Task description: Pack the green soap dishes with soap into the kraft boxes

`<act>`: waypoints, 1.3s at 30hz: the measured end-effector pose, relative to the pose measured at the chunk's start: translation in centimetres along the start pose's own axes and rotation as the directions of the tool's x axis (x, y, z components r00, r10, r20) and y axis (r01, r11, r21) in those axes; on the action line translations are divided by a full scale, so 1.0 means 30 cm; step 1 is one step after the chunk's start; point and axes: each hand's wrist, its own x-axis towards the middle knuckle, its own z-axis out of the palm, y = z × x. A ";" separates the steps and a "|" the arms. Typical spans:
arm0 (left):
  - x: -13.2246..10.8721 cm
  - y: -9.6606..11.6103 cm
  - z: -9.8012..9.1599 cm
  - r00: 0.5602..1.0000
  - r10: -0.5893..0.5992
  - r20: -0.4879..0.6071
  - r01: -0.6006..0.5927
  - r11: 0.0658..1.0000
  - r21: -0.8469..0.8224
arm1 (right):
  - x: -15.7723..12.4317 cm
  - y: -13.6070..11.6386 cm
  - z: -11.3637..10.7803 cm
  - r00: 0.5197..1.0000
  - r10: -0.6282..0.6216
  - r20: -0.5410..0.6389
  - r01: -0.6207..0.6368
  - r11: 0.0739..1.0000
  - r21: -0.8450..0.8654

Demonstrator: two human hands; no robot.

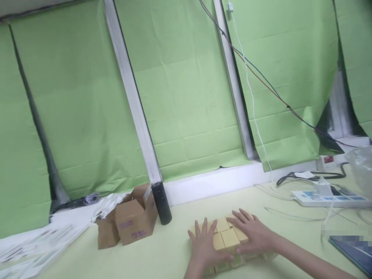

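A block of several small yellow-tan boxes (225, 236) lies packed together on the pale green table near the bottom middle. My left hand (205, 246) rests flat on its left part, fingers stretched out and spread. My right hand (251, 231) lies flat over its right part, fingers extended toward the left. Both palms press on the box tops; neither hand grips anything. The front row of boxes is partly hidden under my hands.
An open brown cardboard carton (132, 219) stands to the left, with a black cylinder (161, 203) beside it. Papers (37, 246) lie at far left. A white power strip (328, 197) with cables sits at right. A dark blue object (353, 248) lies at lower right.
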 end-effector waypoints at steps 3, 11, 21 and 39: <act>0.057 0.011 -0.005 0.999 -0.018 -0.050 0.018 1.000 0.000 | 0.057 -0.002 -0.002 0.999 0.026 -0.032 -0.026 1.000 -0.004; 0.003 -0.016 0.005 0.997 0.076 0.008 -0.076 0.997 -0.016 | -0.023 -0.019 0.020 0.999 0.030 -0.020 -0.030 0.999 0.017; 0.041 0.019 -0.046 0.997 0.069 -0.020 -0.070 0.997 -0.041 | 0.052 0.005 -0.009 0.999 0.031 -0.031 -0.031 0.999 0.009; -0.188 -0.139 -0.010 0.959 -0.110 -0.261 0.023 0.949 -0.313 | -0.126 -0.082 0.015 0.959 0.026 -0.281 -0.027 1.000 -0.001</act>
